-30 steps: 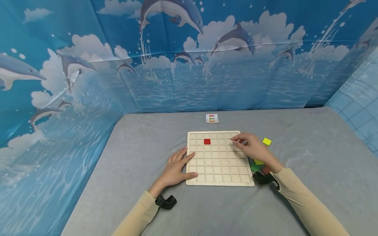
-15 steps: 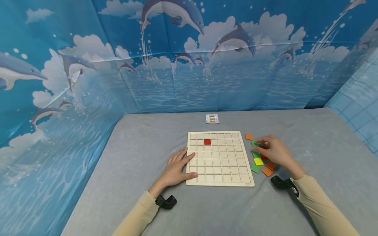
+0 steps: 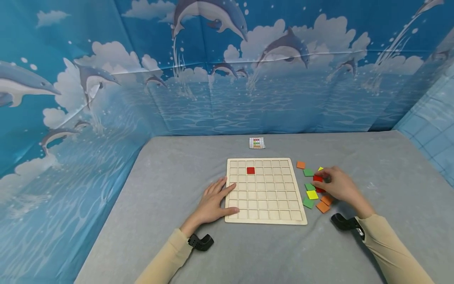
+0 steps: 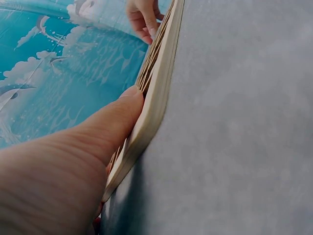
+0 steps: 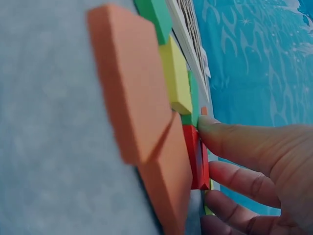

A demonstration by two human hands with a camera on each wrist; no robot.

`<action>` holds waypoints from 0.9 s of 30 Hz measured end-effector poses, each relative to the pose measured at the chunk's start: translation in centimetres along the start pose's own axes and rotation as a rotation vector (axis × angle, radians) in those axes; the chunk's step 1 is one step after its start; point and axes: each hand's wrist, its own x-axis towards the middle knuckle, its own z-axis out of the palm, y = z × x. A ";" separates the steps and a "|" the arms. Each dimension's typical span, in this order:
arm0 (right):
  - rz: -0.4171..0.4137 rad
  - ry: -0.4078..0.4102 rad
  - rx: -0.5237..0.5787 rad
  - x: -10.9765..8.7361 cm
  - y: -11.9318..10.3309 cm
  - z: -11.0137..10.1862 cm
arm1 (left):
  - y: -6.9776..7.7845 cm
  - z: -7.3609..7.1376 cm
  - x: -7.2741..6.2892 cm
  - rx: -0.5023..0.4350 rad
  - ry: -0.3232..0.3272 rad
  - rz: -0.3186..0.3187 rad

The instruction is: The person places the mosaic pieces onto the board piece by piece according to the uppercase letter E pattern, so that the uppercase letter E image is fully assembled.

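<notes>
A pale wooden grid board (image 3: 267, 193) lies flat on the table, with one red tile (image 3: 250, 170) seated in an upper cell. My left hand (image 3: 212, 203) rests at the board's left edge with fingers spread; in the left wrist view its thumb (image 4: 117, 115) lies on the rim. To the right of the board, my right hand (image 3: 337, 184) pinches a loose red tile (image 3: 317, 178) between thumb and fingers. Another red tile (image 3: 320, 190) shows beneath that hand. In the right wrist view the thumb (image 5: 234, 142) touches the red tile's edge, while the fingertips are partly hidden.
Around the right hand lie green tiles (image 3: 308, 172), yellow tiles (image 3: 312, 195) and orange tiles (image 3: 323, 207). A small card with a coloured grid pattern (image 3: 257, 142) lies beyond the board. A dolphin-print curtain (image 3: 227, 102) hangs behind the grey-covered table (image 3: 184, 165).
My right hand has moved from above the board's upper right to the loose tiles, where it has taken hold of a red tile. My left hand has stayed on the board.
</notes>
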 end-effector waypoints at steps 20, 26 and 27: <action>0.052 -0.012 0.020 0.1 0.3 -0.2 | -0.2 0.3 0.1 0.003 0.003 0.002; 0.050 -0.020 0.033 -0.1 0.1 -0.3 | -0.2 0.4 0.2 -0.002 0.030 0.031; 0.049 -0.020 0.040 -0.2 0.0 -0.4 | -0.3 0.4 0.2 -0.001 0.032 0.030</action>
